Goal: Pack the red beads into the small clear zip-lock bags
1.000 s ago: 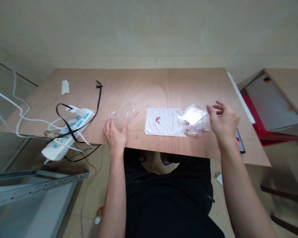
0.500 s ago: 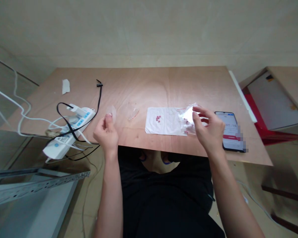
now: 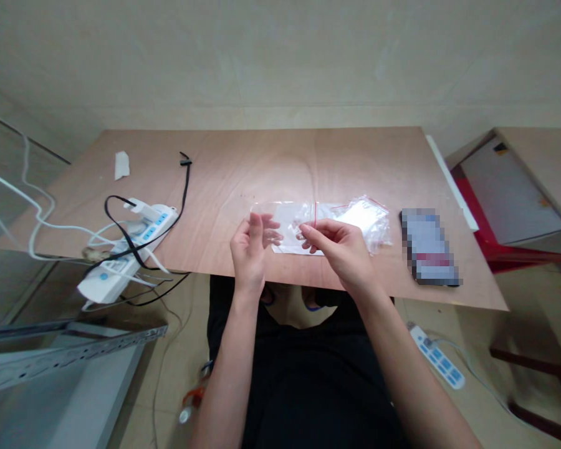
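Note:
A clear plastic zip bag (image 3: 287,212) with a red line across it stretches between my hands, above the table's front part. My right hand (image 3: 341,246) pinches its right end between thumb and fingers, close to the red line. At its left end is my left hand (image 3: 250,252), thumb up and fingers stretched out, showing through the clear film. Under the bag lies a white sheet (image 3: 294,248), partly covered. A shiny pile of clear bags (image 3: 371,215) rests on the sheet's right side. Small red pieces on the sheet cannot be made out now.
A phone (image 3: 430,249) lies to the right. At the left, a white power strip (image 3: 126,255) with tangled cables reaches the table's edge. A white scrap (image 3: 121,165) lies at the back left. Another power strip (image 3: 437,357) is on the floor.
Both hands have come together over the white sheet. My right hand has left the pile with a clear bag; my left no longer pinches its small bag.

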Tool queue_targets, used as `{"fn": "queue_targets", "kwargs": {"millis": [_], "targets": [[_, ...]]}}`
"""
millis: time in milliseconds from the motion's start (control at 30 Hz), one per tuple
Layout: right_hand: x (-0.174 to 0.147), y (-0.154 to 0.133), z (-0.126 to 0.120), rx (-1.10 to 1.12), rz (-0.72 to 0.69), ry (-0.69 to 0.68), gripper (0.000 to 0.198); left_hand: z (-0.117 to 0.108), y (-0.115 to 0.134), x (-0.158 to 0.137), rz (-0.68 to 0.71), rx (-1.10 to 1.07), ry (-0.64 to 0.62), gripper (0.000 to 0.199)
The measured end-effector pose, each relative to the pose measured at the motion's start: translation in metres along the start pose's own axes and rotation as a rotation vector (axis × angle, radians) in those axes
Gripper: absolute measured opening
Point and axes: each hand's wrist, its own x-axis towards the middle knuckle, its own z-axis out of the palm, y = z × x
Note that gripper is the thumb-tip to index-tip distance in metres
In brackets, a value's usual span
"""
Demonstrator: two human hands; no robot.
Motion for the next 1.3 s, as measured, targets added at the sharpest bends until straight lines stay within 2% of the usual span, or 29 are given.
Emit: {"fn": "queue_targets", "kwargs": {"millis": [133,233,267,300,333,433,500,700,833,900,1000,1067,1167,1300], "targets": [[-0.007,0.002,-0.006,-0.061,-0.033,-0.001,0.023,-0.003,-0.005,0.003,0.059,0.111,0.096,0.037],[-0.015,0.002,-0.005,-0.209,-0.1,0.082,0.019,-0.001,-0.005,0.0,0.241,0.236,0.287,0.03],[-0.017,0.002,-0.004,-0.281,-0.141,0.125,0.017,0.0,-0.003,-0.002,0.308,0.293,0.311,0.03],[-0.019,0.002,-0.002,-0.357,-0.189,0.163,0.015,0.002,-0.001,-0.005,0.35,0.348,0.278,0.03],[-0.021,0.001,-0.001,-0.429,-0.241,0.19,0.013,0.004,0.001,-0.008,0.365,0.392,0.19,0.029],[-0.023,0.001,0.001,-0.597,-0.369,0.196,0.018,0.01,0.006,-0.017,0.304,0.443,-0.158,0.027],[-0.023,0.002,0.001,-0.668,-0.405,0.167,0.021,0.013,0.006,-0.019,0.248,0.419,-0.249,0.023],[-0.024,0.003,-0.003,-0.71,-0.434,0.093,0.026,0.012,0.0,-0.017,0.125,0.276,-0.267,0.019],[-0.024,0.001,-0.006,-0.535,-0.355,-0.054,0.031,0.009,0.003,-0.014,0.113,0.253,-0.269,0.018],[-0.021,0.004,-0.008,-0.419,-0.31,-0.089,0.028,0.006,0.006,-0.013,0.111,0.267,-0.316,0.018],[-0.015,0.01,-0.013,-0.32,-0.265,-0.04,0.021,0.002,0.012,-0.013,0.106,0.389,-0.376,0.018],[-0.013,0.012,-0.015,-0.319,-0.252,0.032,0.022,0.001,0.017,-0.014,0.119,0.531,-0.343,0.015],[-0.012,0.011,-0.017,-0.452,-0.349,0.095,0.01,0.003,0.022,-0.018,0.144,0.674,-0.268,0.009],[-0.013,0.01,-0.019,-0.695,-0.587,-0.013,0.024,0.007,0.028,-0.023,0.187,0.686,-0.335,0.012]]}}
